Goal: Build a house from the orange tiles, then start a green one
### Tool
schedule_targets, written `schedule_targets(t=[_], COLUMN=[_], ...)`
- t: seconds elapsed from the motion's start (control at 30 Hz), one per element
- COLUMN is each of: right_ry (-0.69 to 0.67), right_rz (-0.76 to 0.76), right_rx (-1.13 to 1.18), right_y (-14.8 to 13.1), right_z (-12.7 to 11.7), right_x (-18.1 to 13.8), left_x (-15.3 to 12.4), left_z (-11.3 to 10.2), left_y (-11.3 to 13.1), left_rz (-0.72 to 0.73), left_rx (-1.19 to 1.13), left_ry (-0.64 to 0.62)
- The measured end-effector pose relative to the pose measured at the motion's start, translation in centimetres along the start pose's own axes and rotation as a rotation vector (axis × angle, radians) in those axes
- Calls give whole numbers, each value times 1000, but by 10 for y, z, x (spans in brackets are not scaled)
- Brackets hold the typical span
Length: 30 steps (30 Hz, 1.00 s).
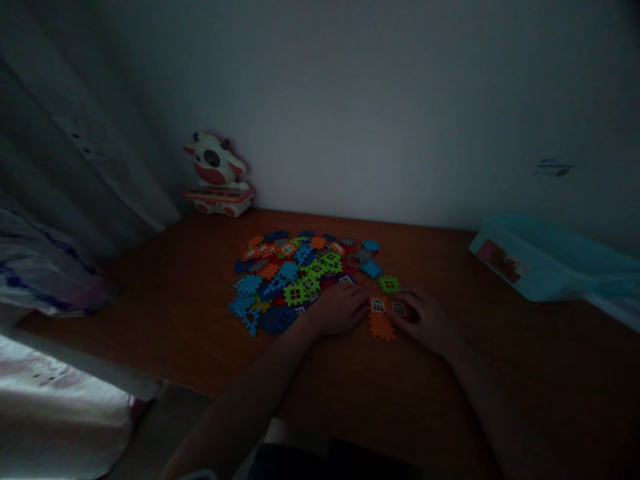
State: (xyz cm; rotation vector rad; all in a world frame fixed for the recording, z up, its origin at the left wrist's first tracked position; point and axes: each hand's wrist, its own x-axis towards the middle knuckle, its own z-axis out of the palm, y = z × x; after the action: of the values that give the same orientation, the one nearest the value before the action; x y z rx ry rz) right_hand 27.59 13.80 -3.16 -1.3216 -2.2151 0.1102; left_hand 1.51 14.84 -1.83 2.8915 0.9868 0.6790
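Dim wooden surface (525,360), with an orange tile (382,327) near a tile heap (289,270). Right grip (431,323): half-closed on the adjacent reddish window tile (399,309); left grip (342,309): loosely bent, contents unclear in shadow. Uneven pressing could skew the teeth.

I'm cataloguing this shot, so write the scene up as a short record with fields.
Surface: brown tabletop
Left hand: fingertips near an orange toothed piece; grip unclear
Right hand: thumb and fingers around a dim window piece; grip unclear
Just beyond hands: green window piece
Left of hands: multicoloured heap of pieces
Back left: toy cow with keyboard
Far right: light-blue bin
Lighting: dim
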Motion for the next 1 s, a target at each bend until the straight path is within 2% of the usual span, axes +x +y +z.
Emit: schedule_targets(t=[0.17,0.33,0.57,0.73,0.87,1.0], right_ry=[49,72,87,47,63,45], right_rz=[-8,18,28,37,86,169], right_rx=[-11,-44,-55,-42,-54,-150], right_y=[-7,-17,-29,-39,-35,-35], right_z=[0,-2,-3,-7,2,19], right_x=[-8,-22,-35,-41,-32,-7], left_x=[-9,-30,-57,-76,-88,-91], left_z=[-5,-11,-30,-40,-43,-45], left_y=[-11,-23,-27,-11,-8,-16], left_rz=[15,12,138,22,-52,-64], left_rx=[47,78,128,82,92,84], left_ry=[-23,-25,-36,45,8,-25])
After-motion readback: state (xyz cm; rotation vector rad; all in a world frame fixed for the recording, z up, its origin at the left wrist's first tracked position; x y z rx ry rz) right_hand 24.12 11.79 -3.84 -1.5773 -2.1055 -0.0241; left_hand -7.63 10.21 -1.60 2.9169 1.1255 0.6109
